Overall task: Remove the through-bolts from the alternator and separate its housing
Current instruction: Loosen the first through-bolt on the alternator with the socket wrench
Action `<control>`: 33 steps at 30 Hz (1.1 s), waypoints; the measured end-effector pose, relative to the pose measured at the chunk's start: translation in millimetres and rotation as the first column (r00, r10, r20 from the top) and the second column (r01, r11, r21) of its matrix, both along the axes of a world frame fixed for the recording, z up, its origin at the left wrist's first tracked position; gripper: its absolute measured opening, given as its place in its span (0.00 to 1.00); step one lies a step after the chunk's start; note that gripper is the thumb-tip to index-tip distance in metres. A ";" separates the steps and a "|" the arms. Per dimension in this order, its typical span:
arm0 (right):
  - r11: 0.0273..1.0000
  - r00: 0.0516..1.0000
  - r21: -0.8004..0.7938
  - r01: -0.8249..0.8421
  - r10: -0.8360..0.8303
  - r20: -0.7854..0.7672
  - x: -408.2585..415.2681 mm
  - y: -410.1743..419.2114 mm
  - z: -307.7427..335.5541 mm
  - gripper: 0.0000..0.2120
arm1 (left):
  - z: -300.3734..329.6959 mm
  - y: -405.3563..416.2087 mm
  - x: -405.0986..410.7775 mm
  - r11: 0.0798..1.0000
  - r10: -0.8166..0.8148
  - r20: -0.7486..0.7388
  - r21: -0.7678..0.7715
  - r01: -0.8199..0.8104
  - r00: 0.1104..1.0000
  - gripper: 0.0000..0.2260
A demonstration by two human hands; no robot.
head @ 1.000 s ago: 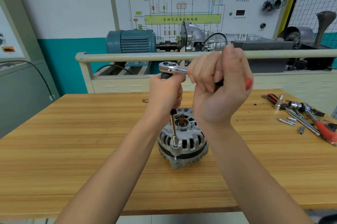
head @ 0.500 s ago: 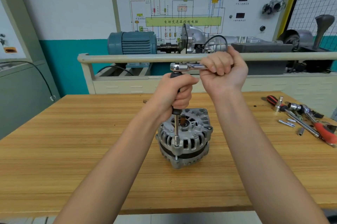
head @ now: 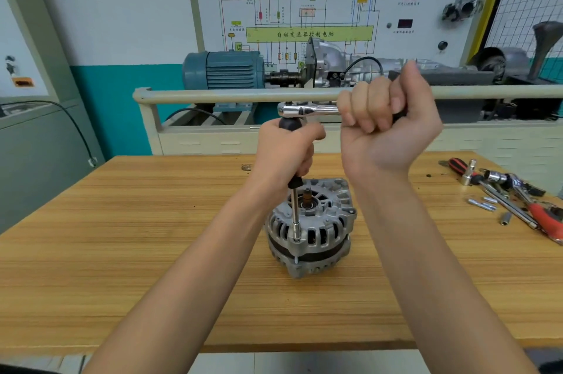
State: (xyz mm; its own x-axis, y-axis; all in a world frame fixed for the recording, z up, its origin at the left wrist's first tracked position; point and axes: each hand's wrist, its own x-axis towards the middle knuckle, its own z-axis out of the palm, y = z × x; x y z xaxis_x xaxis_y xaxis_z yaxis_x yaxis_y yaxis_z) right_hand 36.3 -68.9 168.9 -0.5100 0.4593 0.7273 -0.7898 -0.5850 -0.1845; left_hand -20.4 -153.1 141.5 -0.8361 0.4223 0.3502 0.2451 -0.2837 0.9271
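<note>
Below both hands (head: 387,126), alternator (head: 310,230) stands on bench (head: 122,236).

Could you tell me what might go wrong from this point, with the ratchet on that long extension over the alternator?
The alternator stands free on the wooden table, unclamped, so turning force could tip or spin it. The extension is long and thin; if the left hand lets it lean, the socket might slip off the bolt head. The right hand could then jerk the ratchet.

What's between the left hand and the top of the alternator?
In the head view, only the chrome extension bar spans that gap, running from under the left hand down to a through-bolt on the alternator.
</note>
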 end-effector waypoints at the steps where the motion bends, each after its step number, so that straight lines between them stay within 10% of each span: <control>1: 0.992 0.991 -0.056 -0.112 0.116 0.072 -4.9 9.2 2.3 0.26 | -0.1 -2.7 -1.9 0.999 -0.051 -0.019 -0.007 0.051 0.998 0.18; 8: 0.758 0.772 -0.383 -0.528 0.617 0.156 -32.5 35.6 6.0 0.30 | 4.3 -7.7 -8.1 0.901 -0.432 0.022 -0.024 0.433 0.901 0.19; 15: 0.995 0.994 -0.098 -0.002 0.012 0.107 0.8 -3.9 0.9 0.25 | 4.5 -0.7 0.2 0.998 -0.070 0.059 0.010 0.070 0.996 0.22; 21: 0.899 0.892 0.067 0.433 -0.416 -0.174 9.1 -35.0 -8.8 0.19 | 3.1 8.0 5.9 0.994 0.111 0.043 0.017 -0.112 0.993 0.18; 26: 0.997 0.994 -0.001 -0.079 0.079 0.082 -4.3 6.8 4.8 0.26 | 0.8 -6.2 -3.7 0.994 -0.111 -0.012 0.009 0.111 0.994 0.19; 30: 0.772 0.777 -0.321 -0.548 0.612 0.146 -27.0 35.4 6.2 0.29 | 3.1 -9.2 -6.2 0.911 -0.412 -0.040 -0.049 0.410 0.910 0.17; 33: 0.746 0.777 -0.379 -0.548 0.621 0.099 -32.6 38.9 2.2 0.29 | 5.4 -5.4 -5.2 0.895 -0.441 0.008 -0.067 0.440 0.898 0.19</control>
State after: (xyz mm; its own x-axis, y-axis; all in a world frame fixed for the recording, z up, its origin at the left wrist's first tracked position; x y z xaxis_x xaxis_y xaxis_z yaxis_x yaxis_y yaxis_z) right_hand 3.7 -30.0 171.1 -0.8728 0.2005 0.4450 -0.2364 -0.9713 -0.0261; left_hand -25.7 -158.5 146.9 -0.5567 0.7689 0.3146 0.1157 -0.3032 0.9459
